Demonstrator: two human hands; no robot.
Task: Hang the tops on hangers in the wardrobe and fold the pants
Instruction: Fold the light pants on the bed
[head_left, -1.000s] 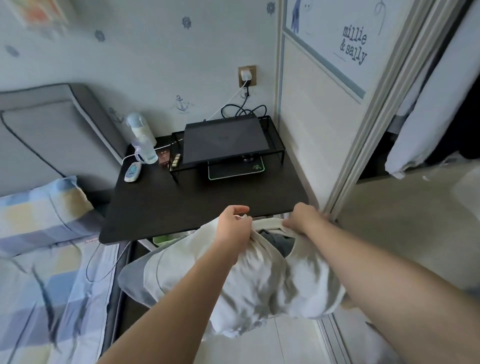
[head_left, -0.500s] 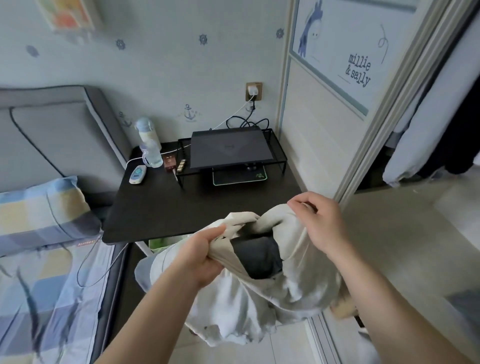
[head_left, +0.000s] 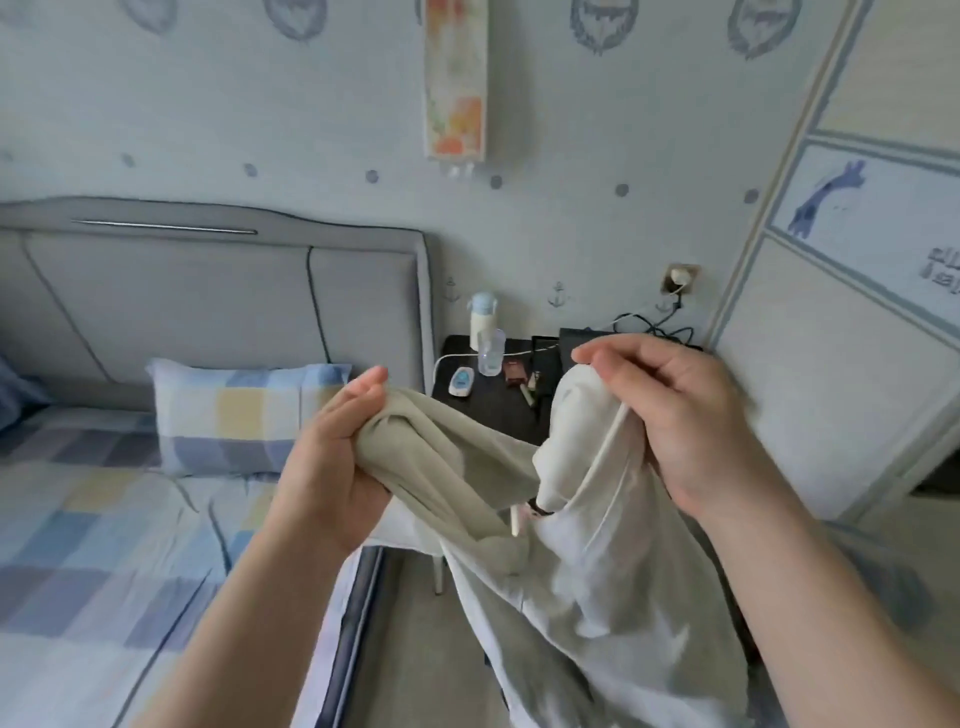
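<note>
Head camera view: a person is holding up a bunched, pale garment at the centre of the frame, in the air in front of a bedside table and beside a bed. The left hand, at centre left, is gripping a beige, twisted fold in its curled fingers. The right hand, at centre right, is pinching a whiter, smoother fold near a raised seam line. The rest of the cloth is hanging in soft, crumpled drapes toward the lower right. It is not possible to tell whether this is a top or pants, or one piece or two. Judging by the picture, the work is sitting at an early stage for this item: the cloth is neither on a hanger nor folded, no hanger is showing, and only a closed, pale wardrobe door with printed panels is standing at the right edge. Straightening the cloth, then hanging or folding it, appears to be what is left. The fabric is looking thin, matte and limp. At the left, a checked blue-and-yellow pillow is leaning against a padded grey headboard, and a small, pale bottle is standing on the dark, flat table.
</note>
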